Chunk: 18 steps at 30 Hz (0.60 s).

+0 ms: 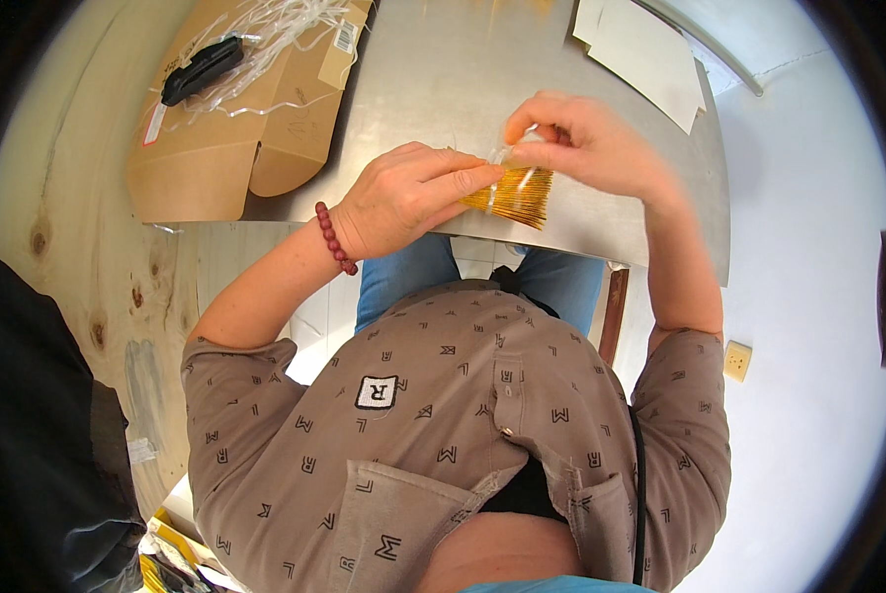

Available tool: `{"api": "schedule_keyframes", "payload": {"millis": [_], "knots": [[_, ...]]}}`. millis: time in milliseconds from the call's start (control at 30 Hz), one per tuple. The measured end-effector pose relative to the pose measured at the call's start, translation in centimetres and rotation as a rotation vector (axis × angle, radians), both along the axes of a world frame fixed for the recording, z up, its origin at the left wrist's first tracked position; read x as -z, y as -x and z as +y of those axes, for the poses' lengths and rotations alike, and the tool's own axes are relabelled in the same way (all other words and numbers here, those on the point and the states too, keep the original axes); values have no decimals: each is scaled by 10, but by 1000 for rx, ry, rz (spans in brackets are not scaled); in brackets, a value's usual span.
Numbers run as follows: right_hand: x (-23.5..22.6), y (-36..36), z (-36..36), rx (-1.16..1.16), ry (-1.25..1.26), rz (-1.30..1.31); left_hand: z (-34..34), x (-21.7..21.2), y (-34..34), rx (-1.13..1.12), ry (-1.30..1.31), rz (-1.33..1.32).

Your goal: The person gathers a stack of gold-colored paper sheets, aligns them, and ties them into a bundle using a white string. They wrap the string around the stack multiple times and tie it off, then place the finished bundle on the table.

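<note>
A fan-shaped bundle of thin golden-yellow strips (522,206) sits at the near edge of the metal table, with a shiny clear band across it. My left hand (398,196) is closed on the bundle from the left, its fingers lying over the top. A dark red bead bracelet (333,238) circles that wrist. My right hand (596,148) is at the bundle's far right, fingers curled in a pinch. Between its fingertips and the bundle shows a clear plastic strip (500,154). The right fingertips are partly hidden and slightly blurred.
At the left of the metal table (443,69) lies a cardboard box (295,128). Tangled clear plastic strips (275,49) and a black object (203,71) rest on it. White sheets (640,59) lie at the far right. A wall outlet (737,361) is on the right.
</note>
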State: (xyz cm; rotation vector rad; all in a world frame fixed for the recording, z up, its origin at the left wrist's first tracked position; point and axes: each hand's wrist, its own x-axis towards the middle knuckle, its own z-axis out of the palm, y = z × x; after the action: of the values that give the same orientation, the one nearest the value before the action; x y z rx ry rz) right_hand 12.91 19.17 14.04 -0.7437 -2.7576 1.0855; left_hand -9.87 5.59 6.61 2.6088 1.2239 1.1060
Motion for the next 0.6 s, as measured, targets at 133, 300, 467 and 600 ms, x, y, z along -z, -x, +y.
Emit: {"api": "schedule_keyframes", "payload": {"millis": [133,300,467,600], "knots": [[-19,3,15,-12,-337,92,2,0,-3,13,-86,-17],[-33,17,19,-79,-512,221,6,-5,-7,54,-151,-6],[-32,31,31,-120,-602,316,2,-11,-6,115,-92,-19],[-17,30,45,-54,-540,324,-5,-13,-8,154,-53,-59]]}}
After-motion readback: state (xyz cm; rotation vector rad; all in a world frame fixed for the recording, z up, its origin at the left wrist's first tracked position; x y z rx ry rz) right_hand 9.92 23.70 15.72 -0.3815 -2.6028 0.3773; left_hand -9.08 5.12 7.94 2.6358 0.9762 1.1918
